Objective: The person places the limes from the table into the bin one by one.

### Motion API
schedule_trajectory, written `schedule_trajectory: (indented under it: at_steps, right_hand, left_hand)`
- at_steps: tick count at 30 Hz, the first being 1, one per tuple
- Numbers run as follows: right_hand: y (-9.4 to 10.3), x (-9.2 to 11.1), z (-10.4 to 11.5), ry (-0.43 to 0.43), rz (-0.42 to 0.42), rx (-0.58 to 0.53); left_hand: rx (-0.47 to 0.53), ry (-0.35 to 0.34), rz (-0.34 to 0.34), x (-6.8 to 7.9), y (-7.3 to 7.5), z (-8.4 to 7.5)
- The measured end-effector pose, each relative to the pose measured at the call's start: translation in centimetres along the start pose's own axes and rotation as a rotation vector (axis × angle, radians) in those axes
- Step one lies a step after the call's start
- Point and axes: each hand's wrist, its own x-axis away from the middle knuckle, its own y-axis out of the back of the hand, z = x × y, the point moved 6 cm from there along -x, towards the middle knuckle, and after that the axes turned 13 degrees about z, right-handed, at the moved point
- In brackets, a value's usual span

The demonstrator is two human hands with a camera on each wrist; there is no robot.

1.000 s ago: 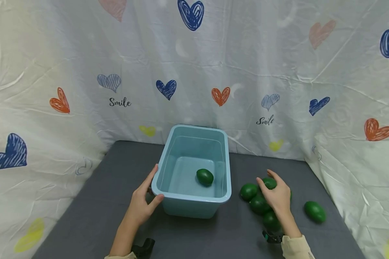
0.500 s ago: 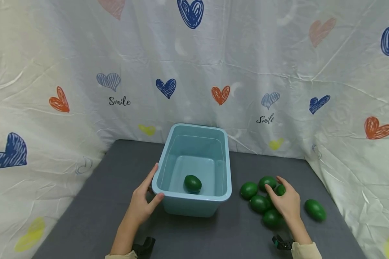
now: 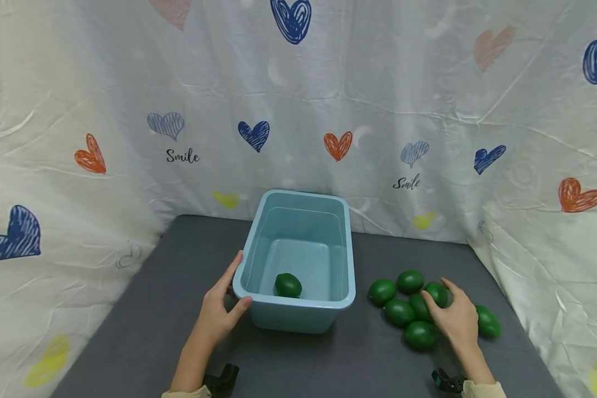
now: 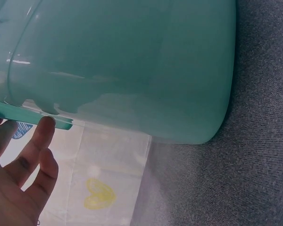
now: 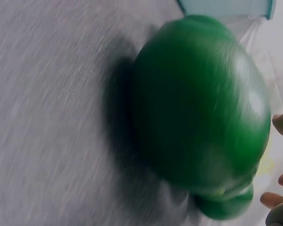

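A light-blue plastic bin (image 3: 302,319) stands on the dark cloth, with one smooth green lime-shaped fruit (image 3: 288,285) inside near its front wall. My left hand (image 3: 218,315) rests at the bin's near-left corner, thumb by the front rim and fingers along the left side. In the left wrist view its fingertips touch the rim from outside. Right of the bin, my right hand (image 3: 455,319) is spread beside a green fruit (image 3: 438,293), thumb and fingers apart around it; contact is unclear. A blurred green fruit (image 5: 200,106) fills the right wrist view, away from the fingers.
Several more green fruits (image 3: 399,313) lie clustered left of the right hand. Another fruit (image 3: 487,322) lies to its right, partly hidden by the hand. A white heart-print curtain (image 3: 298,110) hangs behind and at both sides of the dark-covered table (image 3: 358,365).
My right hand has moved right and toward me across the cluster, uncovering more fruits. The fruit in the bin has rolled left toward the front wall. My left hand stays at the corner.
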Motion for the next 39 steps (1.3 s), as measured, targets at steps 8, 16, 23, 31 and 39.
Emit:
schedule_trajectory:
  at_steps: [8, 16, 23, 31, 39]
  right_hand:
    - [0.7, 0.8, -2.1, -0.044, -0.003, 0.074]
    - [1.8, 1.3, -3.9, -0.077, -0.023, 0.137]
    - [2.4, 1.7, -4.9, -0.117, -0.024, 0.163]
    - [2.6, 2.0, -6.6, -0.185, -0.009, 0.173]
    - [3.0, 2.0, -8.1, -0.249, 0.000, 0.152]
  left_hand:
    - [0.022, -0.002, 0.007, 0.0, 0.0, 0.2]
    - [0.028, -0.009, 0.002, -0.1, -0.2, 0.3]
    - [0.013, -0.011, -0.004, -0.1, 0.0, 0.3]
    - [0.017, 0.004, 0.012, -0.1, 0.0, 0.4]
    - [0.026, 0.047, 0.012, -0.2, 0.0, 0.4]
